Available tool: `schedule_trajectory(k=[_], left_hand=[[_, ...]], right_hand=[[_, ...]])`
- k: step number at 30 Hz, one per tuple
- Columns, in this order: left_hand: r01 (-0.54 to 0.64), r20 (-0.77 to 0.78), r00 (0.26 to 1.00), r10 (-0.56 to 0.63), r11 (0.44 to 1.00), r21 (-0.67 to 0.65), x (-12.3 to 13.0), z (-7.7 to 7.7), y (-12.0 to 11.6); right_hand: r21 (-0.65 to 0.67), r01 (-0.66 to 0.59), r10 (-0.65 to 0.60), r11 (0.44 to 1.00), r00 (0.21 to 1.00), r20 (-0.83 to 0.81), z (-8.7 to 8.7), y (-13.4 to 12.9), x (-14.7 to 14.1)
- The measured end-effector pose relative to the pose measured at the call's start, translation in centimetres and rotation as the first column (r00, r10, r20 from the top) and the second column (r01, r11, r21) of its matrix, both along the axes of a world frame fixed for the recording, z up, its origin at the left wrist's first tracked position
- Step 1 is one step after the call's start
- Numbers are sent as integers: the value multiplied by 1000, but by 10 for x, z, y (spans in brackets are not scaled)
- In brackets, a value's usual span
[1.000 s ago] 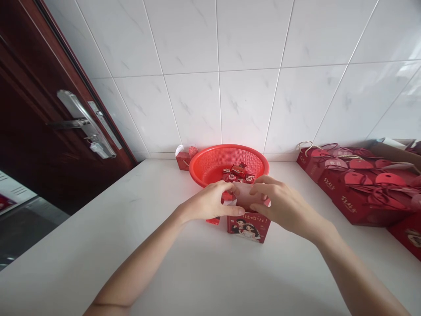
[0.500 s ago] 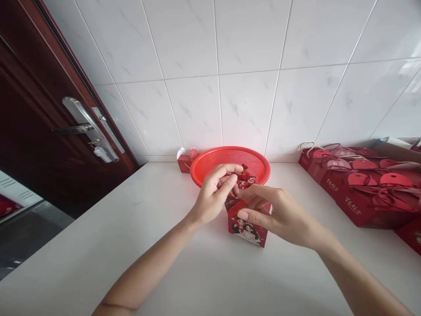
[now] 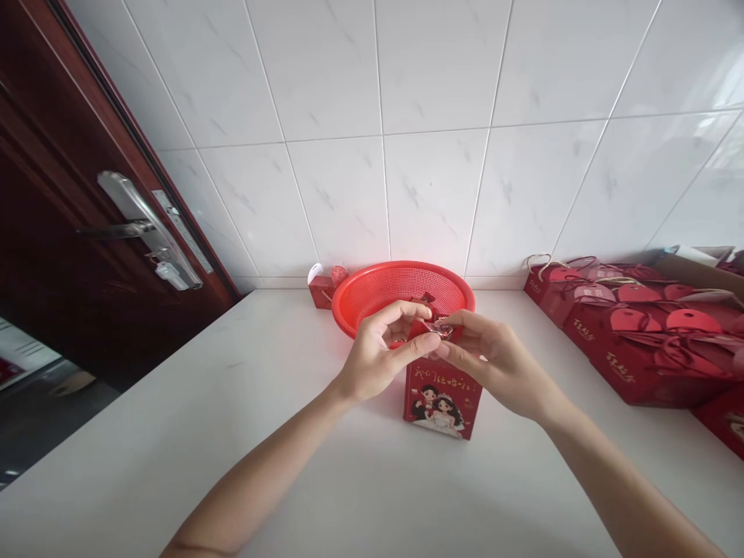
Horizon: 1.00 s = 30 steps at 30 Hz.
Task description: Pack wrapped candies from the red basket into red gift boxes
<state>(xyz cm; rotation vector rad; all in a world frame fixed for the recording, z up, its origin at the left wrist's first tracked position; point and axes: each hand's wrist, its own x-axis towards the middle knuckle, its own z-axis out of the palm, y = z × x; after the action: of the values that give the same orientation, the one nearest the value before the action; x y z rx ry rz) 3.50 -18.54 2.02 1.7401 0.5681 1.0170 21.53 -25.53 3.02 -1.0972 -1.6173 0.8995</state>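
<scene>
A red cardboard candy box (image 3: 442, 399), printed with a cartoon bride and groom and gold writing, stands upright on the white table in front of me. My left hand (image 3: 384, 345) is closed at its top left, thumb and fingers pinching near the upper edge. From the other side, my right hand (image 3: 491, 360) grips the top with thumb and fingertips. Between the fingertips shows a shiny dark-red wrapped piece (image 3: 442, 328) at the box's mouth; fingers hide part of it. Right behind is a red plastic mesh basket (image 3: 372, 279), with some dark-red wrapped pieces partly visible in it.
A small red box (image 3: 321, 291) stands left of the basket by the tiled wall. Several red gift boxes (image 3: 619, 360) with ribbons and cord handles crowd the right side. An open cardboard carton (image 3: 724, 279) sits behind them. At left is a dark-red door (image 3: 63, 194) with a metal handle.
The box's front panel now stands taller and its gold writing shows. My right hand has moved up from the front panel to the top, and both hands' fingertips have come together there.
</scene>
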Motion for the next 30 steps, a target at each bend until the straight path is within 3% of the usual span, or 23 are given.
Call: schedule_trajectory(k=[4, 8, 11, 15, 19, 26, 30], left_hand=[[28, 6, 1000, -28, 1000, -12, 1, -2, 1], [-101, -70, 990, 119, 969, 225, 0, -2, 2], [-68, -251, 954, 163, 935, 348, -3, -1, 3], [61, -459, 884, 84, 954, 293, -3, -3, 1], [104, -521, 852, 51, 959, 264, -3, -3, 2], [207, -570, 817, -88, 967, 147, -13, 5, -3], [226, -580, 807, -114, 966, 125, -14, 8, -9]], right_hand=[[-17, -50, 48, 999, 995, -89, 1, 1, 5], [-56, -30, 28, 998, 999, -32, 5, -1, 15], [-44, 30, -24, 999, 990, 140, 8, -3, 22], [8, 115, -110, 993, 924, 367, 9, -6, 25], [60, 115, -130, 992, 844, 521, 9, -10, 23], [74, 144, -159, 987, 787, 596, 10, -18, 19], [30, 34, -45, 999, 783, 620, 8, -19, 15]])
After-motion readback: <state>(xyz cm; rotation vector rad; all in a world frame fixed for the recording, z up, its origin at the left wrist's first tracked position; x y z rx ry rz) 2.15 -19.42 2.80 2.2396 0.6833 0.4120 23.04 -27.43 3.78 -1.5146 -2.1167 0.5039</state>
